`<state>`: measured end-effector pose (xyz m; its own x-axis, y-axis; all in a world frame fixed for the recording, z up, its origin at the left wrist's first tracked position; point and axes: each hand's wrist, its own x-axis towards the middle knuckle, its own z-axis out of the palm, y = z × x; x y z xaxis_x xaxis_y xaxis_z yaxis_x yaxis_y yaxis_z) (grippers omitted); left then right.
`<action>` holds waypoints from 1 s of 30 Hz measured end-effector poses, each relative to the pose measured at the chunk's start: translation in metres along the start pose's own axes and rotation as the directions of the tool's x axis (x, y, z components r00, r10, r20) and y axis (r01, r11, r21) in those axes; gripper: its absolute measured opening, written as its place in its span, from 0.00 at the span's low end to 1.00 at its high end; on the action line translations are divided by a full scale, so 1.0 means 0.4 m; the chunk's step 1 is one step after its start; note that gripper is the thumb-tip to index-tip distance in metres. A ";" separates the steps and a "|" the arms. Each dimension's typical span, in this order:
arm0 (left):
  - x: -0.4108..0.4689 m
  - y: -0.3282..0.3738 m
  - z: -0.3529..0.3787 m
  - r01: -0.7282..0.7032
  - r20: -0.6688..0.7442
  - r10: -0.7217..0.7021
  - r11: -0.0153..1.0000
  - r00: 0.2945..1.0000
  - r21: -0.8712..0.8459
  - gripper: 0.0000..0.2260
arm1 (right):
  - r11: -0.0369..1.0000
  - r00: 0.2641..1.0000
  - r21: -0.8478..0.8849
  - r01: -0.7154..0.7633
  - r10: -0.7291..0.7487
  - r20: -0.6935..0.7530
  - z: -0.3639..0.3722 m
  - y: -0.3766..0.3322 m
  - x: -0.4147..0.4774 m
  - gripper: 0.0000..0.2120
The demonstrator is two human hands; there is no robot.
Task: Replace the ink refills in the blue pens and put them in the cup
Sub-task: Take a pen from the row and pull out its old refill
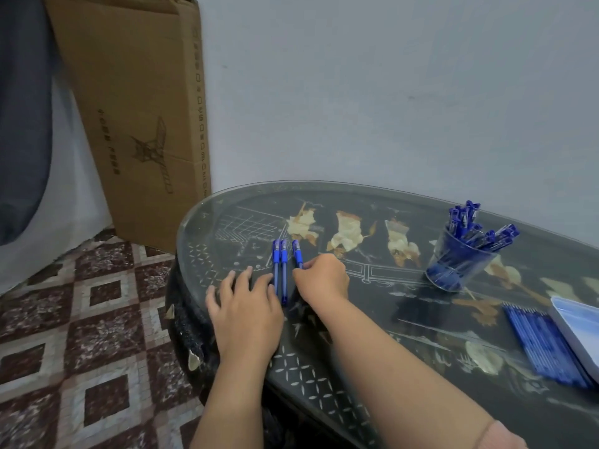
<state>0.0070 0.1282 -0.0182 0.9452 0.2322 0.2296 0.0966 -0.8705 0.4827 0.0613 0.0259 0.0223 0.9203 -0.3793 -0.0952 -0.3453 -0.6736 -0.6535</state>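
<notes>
Blue pens [284,270] are lying near the left end of the table [389,296], a dark, glass-topped surface with pale inlaid figures. Two of them are sitting side by side and touching, caps pointing away from the person. A third pen [296,252] is lying just to their right, roughly parallel to them. The right hand [321,280] is reaching in over the table with its fingers curled down around the lower half of the third pen, grasping it while the capped end is sticking out beyond the knuckles. The barrel under the hand is hidden, so I cannot tell whether the pen is lifting off the glass. The left hand [244,306] is resting palm down on the table edge, released, with fingers straight and spread. Its forefinger is lying right against the leftmost of the two paired pens. Well apart to the right, the clear cup [460,264] is standing upright, crowded with more blue pens leaning out at several angles. Nearer the person on that side, a bundle of blue refills [544,345] is lying flat on the glass, just beside a pale tray [580,328] at the picture's edge. Beyond the table's left end, a cardboard box [136,108] is leaning against the wall, standing on a chequered tiled floor [81,319].
</notes>
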 end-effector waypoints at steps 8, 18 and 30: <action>0.005 0.004 -0.015 0.020 0.064 -0.022 1.000 0.998 0.023 0.17 | 0.995 1.000 0.102 0.013 -0.015 0.020 -0.083 0.072 -0.023 0.08; 0.015 0.005 -0.022 0.044 0.100 -0.044 0.999 0.994 -0.001 0.16 | 0.966 0.947 0.016 0.259 -0.251 -0.201 -0.265 0.346 -0.120 0.12; -0.112 0.213 0.002 -0.457 0.008 0.475 0.851 0.880 -0.259 0.22 | 0.864 0.761 -0.230 0.447 -0.503 -0.409 -0.405 0.667 -0.169 0.14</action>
<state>-0.0271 0.0434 0.0120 0.8801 -0.2132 0.4243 -0.4308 -0.7344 0.5245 -0.1228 -0.2309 -0.0240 0.7991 -0.2100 0.5634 0.0705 -0.8979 -0.4346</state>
